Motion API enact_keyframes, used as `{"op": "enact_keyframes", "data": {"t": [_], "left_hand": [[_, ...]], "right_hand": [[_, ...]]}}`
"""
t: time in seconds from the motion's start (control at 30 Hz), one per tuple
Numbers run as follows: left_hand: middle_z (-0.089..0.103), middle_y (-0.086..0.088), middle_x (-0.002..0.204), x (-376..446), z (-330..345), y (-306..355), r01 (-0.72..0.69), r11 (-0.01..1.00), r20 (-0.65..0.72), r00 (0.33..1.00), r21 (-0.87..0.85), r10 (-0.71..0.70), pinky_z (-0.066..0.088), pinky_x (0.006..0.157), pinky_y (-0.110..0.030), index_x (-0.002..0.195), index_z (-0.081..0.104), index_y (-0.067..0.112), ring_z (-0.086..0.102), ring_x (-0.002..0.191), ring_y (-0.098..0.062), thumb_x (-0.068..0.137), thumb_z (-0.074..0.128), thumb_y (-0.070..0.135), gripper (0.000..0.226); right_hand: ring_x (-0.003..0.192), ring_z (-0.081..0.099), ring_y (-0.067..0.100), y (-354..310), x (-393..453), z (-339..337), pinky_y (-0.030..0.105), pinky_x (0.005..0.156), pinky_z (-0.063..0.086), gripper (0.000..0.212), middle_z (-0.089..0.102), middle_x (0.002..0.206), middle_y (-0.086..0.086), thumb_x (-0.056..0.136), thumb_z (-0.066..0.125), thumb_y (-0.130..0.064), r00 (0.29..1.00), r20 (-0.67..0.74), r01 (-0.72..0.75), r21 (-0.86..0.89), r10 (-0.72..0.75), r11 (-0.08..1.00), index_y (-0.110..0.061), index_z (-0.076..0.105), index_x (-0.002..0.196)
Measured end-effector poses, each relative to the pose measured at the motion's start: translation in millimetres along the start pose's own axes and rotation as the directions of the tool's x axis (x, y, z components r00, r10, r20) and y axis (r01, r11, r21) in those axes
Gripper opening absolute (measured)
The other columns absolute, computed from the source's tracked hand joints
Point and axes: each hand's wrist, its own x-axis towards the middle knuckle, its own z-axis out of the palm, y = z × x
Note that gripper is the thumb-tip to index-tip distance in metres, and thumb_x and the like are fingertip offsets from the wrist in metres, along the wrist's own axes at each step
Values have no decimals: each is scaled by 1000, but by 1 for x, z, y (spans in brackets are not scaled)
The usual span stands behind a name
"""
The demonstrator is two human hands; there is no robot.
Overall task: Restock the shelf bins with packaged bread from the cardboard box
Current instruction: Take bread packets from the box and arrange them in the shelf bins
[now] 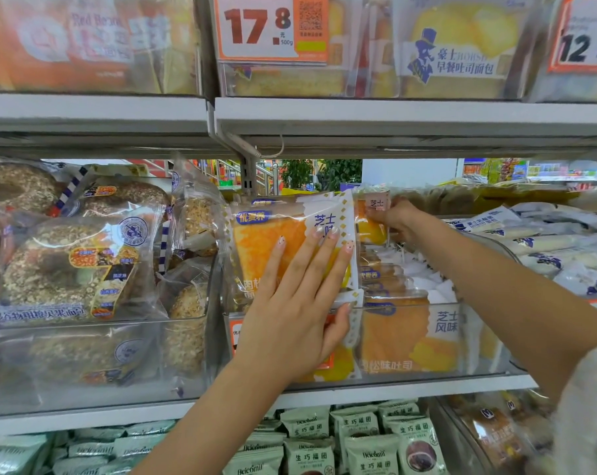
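- Left bin: clear shelf bin holding seeded bagel packs.
- Centre: left hand, fingers straight and slightly spread, pressed flat against the upright cheese toast pack at the front of the middle bin.
- Right of it: right hand reaches deeper into the same bin, fingers pinching the top of a second toast pack.
- Far right: white wrapped rolls in the neighbouring bin.
- Cardboard box: not visible.

Price tag reads 17.8; green packets say Beleomil.
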Motion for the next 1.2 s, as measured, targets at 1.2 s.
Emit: {"op": "enact_keyframes", "data": {"t": [1.2], "left_hand": [[41,-7,141,-373,-85,169,422,815,914,263,-397,309,42,97,-34,143,31,13,45,123,-24,96,39,13,48]], "right_hand": [[112,51,16,368,-459,80,27,94,42,41,53,121,1,91,61,-19,743,615,126,-515,263,848,-21,44,127]]}}
